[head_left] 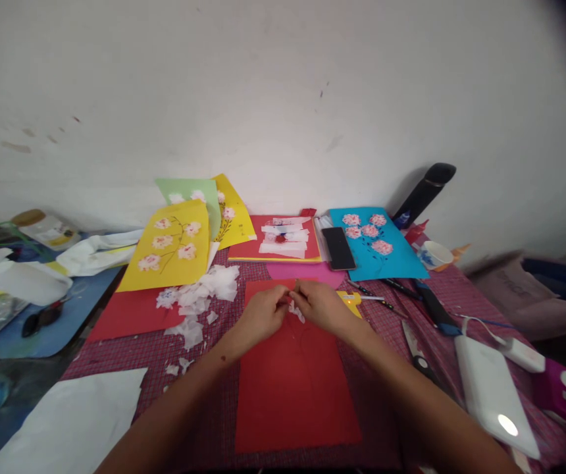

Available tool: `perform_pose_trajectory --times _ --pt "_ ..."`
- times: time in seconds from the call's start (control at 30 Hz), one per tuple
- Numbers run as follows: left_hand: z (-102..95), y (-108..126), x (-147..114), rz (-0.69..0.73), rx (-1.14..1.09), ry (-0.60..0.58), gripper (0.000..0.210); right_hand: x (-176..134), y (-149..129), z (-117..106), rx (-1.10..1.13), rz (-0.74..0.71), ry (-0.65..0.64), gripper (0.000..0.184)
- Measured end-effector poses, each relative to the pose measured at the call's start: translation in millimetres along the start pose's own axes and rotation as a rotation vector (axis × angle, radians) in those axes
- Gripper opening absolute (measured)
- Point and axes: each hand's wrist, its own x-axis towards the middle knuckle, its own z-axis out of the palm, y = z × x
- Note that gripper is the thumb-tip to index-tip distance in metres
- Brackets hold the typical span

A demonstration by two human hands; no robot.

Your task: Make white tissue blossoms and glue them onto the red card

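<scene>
Over the upper part of a red paper sheet (293, 401), my left hand (267, 311) and my right hand (320, 305) meet with fingertips pinched together. Between them is a small piece of white tissue paper (297, 313), its loose end hanging below the fingers. Both hands are closed; the fingers partly hide the piece. A faint curved line runs down the red sheet. To the left of my left hand lies a pile of torn white tissue paper (204, 293). A yellow glue gun (349, 301) rests just right of my right hand.
Yellow paper (174, 240) and blue paper (379, 247) with tissue flowers stand at the back. A phone (339, 249), scissors (417, 352), a white power bank (493, 388) and a paper cup (434, 255) lie right. White paper (70, 421) lies front left.
</scene>
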Motion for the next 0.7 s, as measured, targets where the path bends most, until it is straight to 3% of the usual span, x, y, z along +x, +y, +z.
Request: perform_pose_trajectory --times 0.13,0.33,0.53,0.7 --pt "2.1 9.1 -22.9 0.003 0.116 -0.036 0.011 -3.3 0.9 -0.5 0.023 -0.02 -0.022 0.019" --pt "13.2 25.9 -51.7 0.11 0.325 -0.165 0.017 -8.2 5.2 1.5 0.048 -0.023 -0.025 0.021" --pt "5.9 25.3 -38.9 0.143 0.51 -0.076 0.016 -10.0 8.1 0.8 0.06 0.018 0.01 0.023" --pt "7.8 18.6 -29.7 0.183 0.516 -0.122 0.019 -11.7 8.2 0.7 0.075 0.047 0.022 0.023"
